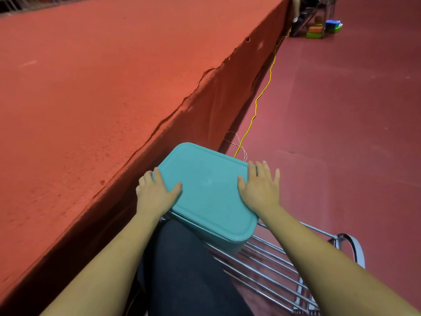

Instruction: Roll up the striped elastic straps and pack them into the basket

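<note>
A teal plastic basket (209, 197) with its flat lid closed rests on a metal wire rack (268, 270), just beside the red table. My left hand (157, 192) grips the lid's left edge, fingers curled over the rim. My right hand (259, 188) lies flat on the lid's right edge, fingers spread over the side. No striped elastic straps are visible; the basket's inside is hidden by the lid.
A big table covered in red cloth (91, 87) fills the left. A yellow cord (262, 96) runs along the dark red floor (341, 110) by the table side. Coloured boxes and a dark rack (319, 28) stand far back. My dark-clothed leg (186, 270) is below the basket.
</note>
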A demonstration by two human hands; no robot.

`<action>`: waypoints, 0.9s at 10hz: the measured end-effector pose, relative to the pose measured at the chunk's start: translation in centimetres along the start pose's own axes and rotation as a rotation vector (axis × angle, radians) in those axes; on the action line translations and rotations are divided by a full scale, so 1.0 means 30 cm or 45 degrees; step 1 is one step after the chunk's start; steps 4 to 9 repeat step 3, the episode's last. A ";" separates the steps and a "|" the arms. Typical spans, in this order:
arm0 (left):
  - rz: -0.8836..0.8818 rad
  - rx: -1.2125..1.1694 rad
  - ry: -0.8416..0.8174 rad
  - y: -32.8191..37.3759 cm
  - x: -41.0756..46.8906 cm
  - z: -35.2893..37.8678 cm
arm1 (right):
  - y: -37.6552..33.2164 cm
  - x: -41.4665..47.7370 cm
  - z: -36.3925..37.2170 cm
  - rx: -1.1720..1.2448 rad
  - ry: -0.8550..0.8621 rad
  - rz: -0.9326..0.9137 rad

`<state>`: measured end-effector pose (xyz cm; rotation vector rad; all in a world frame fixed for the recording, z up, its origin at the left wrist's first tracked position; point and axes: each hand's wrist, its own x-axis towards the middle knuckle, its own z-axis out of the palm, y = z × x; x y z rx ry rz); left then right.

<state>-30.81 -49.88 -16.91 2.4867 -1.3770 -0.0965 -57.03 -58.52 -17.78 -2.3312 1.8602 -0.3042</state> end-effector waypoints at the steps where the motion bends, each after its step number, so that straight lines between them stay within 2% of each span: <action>1: 0.026 0.069 -0.118 0.000 0.010 -0.039 | -0.006 0.003 -0.032 0.017 -0.087 0.001; 2: 0.174 -0.002 -0.111 0.006 0.007 -0.107 | -0.024 0.014 -0.087 0.063 -0.105 -0.009; 3: 0.224 -0.131 0.034 0.018 0.015 -0.233 | -0.118 0.038 -0.168 0.137 -0.052 -0.057; 9: 0.224 -0.131 0.034 0.018 0.015 -0.233 | -0.118 0.038 -0.168 0.137 -0.052 -0.057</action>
